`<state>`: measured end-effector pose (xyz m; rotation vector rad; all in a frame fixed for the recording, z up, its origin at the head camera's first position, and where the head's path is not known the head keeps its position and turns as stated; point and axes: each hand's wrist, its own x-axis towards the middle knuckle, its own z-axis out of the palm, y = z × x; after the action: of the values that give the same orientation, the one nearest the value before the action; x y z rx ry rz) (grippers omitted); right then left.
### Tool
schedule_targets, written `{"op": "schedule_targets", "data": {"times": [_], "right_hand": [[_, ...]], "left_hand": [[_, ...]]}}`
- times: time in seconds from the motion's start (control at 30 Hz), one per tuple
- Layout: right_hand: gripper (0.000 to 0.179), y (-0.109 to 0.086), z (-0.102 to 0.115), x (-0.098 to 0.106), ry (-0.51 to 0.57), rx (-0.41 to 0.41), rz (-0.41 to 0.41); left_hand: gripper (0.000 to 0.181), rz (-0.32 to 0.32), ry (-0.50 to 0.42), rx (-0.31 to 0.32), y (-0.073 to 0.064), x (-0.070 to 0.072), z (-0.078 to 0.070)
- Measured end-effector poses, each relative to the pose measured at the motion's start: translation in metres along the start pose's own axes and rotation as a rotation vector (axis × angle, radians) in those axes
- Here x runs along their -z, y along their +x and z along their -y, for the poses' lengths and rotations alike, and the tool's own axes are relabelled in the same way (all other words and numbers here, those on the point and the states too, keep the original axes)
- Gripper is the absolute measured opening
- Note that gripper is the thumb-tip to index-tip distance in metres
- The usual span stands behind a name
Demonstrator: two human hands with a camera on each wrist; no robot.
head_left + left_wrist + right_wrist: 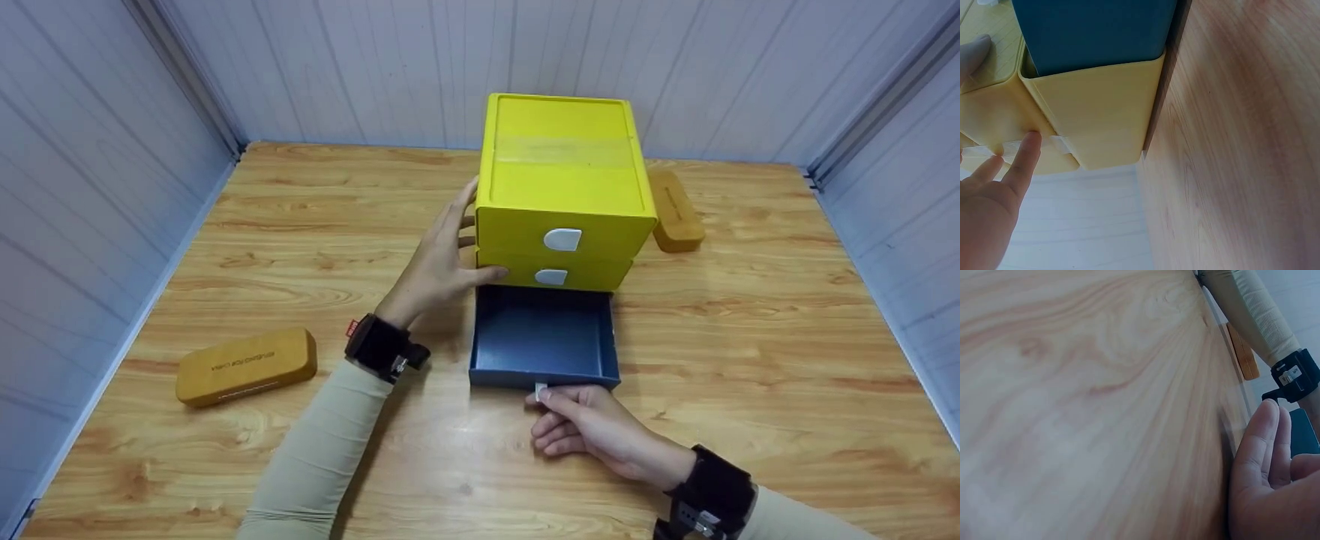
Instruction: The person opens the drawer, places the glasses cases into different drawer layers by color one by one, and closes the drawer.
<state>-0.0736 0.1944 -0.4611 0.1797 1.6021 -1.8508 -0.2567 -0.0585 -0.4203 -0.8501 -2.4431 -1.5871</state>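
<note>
A yellow drawer box (562, 180) with stacked drawers stands on the table, clear tape across its top. Its bottom drawer (544, 337), dark blue inside and with nothing in it, is pulled out toward me. My left hand (442, 259) braces the box's left side with extended fingers, its thumb lying on the front; the left wrist view shows those fingertips (1028, 146) against the yellow side. With thumb and index finger, my right hand (592, 427) pinches the pale pull tab (541, 390) on the drawer front. In the right wrist view the drawer (1302, 430) is mostly hidden behind that hand.
A mustard-yellow case (247, 367) with printed lettering lies on the table at the left. Another such case (677, 214) sits beside the box's right side, partly covered by it. White panelled walls (360, 75) bound the wooden table (750, 337) at the back and both sides.
</note>
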Motion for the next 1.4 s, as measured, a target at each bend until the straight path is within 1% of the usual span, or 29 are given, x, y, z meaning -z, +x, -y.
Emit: {"op": "schedule_targets", "data": {"times": [0.17, 0.4, 0.63, 1.0, 1.07, 1.3, 1.4], "right_hand": [[0.043, -0.002, -0.002, -0.002, 0.003, 0.004, 0.009], [0.043, -0.004, -0.006, -0.003, 0.012, -0.001, 0.016], [0.044, -0.008, -0.007, -0.005, 0.017, -0.016, 0.02], [0.043, -0.011, -0.011, -0.007, 0.023, -0.017, 0.019], [0.042, -0.012, -0.011, -0.007, 0.024, -0.019, 0.018], [0.042, -0.014, -0.012, -0.008, 0.013, -0.006, 0.022], [0.043, -0.015, -0.013, -0.008, 0.014, -0.006, 0.019]], "left_hand": [[0.125, -0.004, 0.003, -0.002, -0.001, 0.0, -0.001], [0.125, -0.002, -0.007, 0.008, -0.001, 0.0, -0.001], [0.125, 0.001, -0.013, 0.033, 0.0, 0.0, -0.002], [0.125, 0.002, -0.003, 0.04, -0.001, 0.0, -0.003], [0.126, 0.0, -0.002, 0.037, -0.001, 0.0, -0.003], [0.124, 0.005, -0.026, -0.021, 0.0, 0.0, 0.0], [0.124, 0.006, -0.025, -0.016, 0.0, 0.0, 0.0]]}}
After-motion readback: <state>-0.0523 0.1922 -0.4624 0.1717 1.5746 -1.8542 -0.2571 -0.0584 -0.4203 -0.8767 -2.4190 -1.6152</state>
